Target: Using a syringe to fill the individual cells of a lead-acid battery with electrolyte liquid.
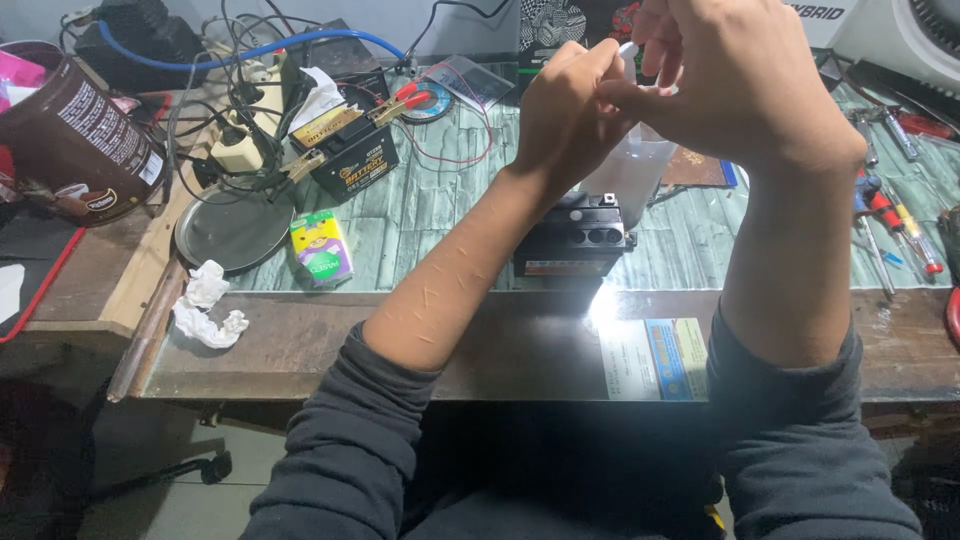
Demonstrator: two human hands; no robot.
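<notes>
1. Cluttered workbench [300, 350] below: I see both hands raised over the small black battery [575, 235].
2. Left hand [565, 115] and right hand [735, 85] pinch a small white tip [627, 47]; a steady, aligned grip seems best.
3. Translucent container [635, 170] sits just behind the battery; clamped battery [350, 155] and screwdrivers [895, 215] crowd the sides.

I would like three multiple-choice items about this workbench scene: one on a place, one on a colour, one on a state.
1. Where is the crumpled white tissue?
A. left bench edge
B. on the black battery
C. in a hand

2. What colour is the hose at the back?
A. blue
B. yellow
C. pink

3. How are both hands, left hand and right hand?
A. flat on the bench
B. raised, fingers pinching a small white piece
C. inside pockets

A: it lies beside the round metal plate.
A: plainly blue.
B: both meet above the small black battery.
</notes>
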